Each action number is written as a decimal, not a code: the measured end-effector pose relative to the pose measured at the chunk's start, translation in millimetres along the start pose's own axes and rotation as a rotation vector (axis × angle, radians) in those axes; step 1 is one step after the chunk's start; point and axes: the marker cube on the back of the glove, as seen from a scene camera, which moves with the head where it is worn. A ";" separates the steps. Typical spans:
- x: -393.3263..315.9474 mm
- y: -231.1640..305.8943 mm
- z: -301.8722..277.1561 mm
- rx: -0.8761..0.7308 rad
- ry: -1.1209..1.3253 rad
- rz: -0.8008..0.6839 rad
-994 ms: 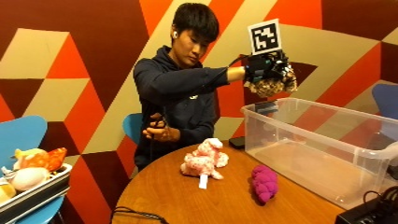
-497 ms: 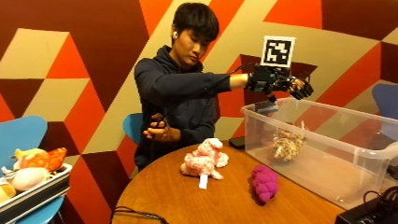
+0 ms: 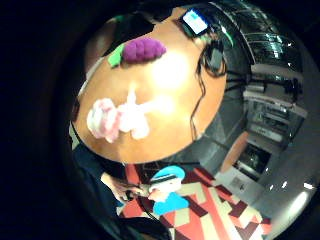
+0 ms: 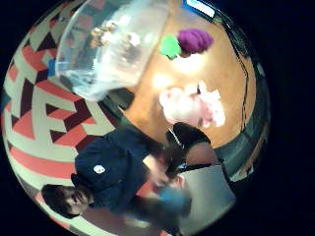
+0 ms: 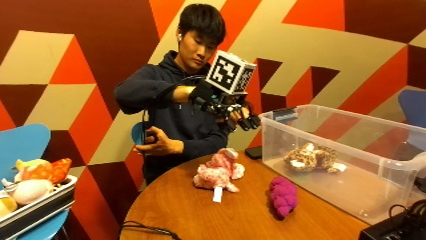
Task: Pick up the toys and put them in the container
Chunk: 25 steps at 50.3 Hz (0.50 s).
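On the round wooden table (image 5: 200, 210), counted left to right: one pink plush toy (image 5: 217, 172) with a white tag hanging off it, one purple plush toy (image 5: 283, 196) just beside the container wall, one clear plastic container (image 5: 346, 165). Inside the container, one spotted tan plush toy (image 5: 311, 157), lying on the floor of the bin. Three toys in all; two out, one in. Off the table at far left, a tray (image 5: 33, 207) with several more soft toys, count unclear.

Gloved right hand (image 5: 229, 112) up in the air between the person's chest and the container's near end, above the pink toy's side of the table; fingers loosely hanging, nothing in them. Bare left hand (image 5: 156, 142) curled at the waist around something dark.

Against half a second ago: right hand then stretched out over the container, spotted toy dropping inside; now drawn back toward the body and the toy settled on the bottom. A second ago, that toy gripped in the glove above the bin. Pink and purple toys unmoved.

Writing: tag on the pink toy too small to read. No brand legible on the container.
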 end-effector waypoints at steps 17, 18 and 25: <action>9.3 -6.1 76.9 -0.079 -0.092 -0.024; 7.8 -8.5 81.9 -0.105 -0.085 -0.022; -4.9 -14.5 107.7 -0.200 -0.008 -0.042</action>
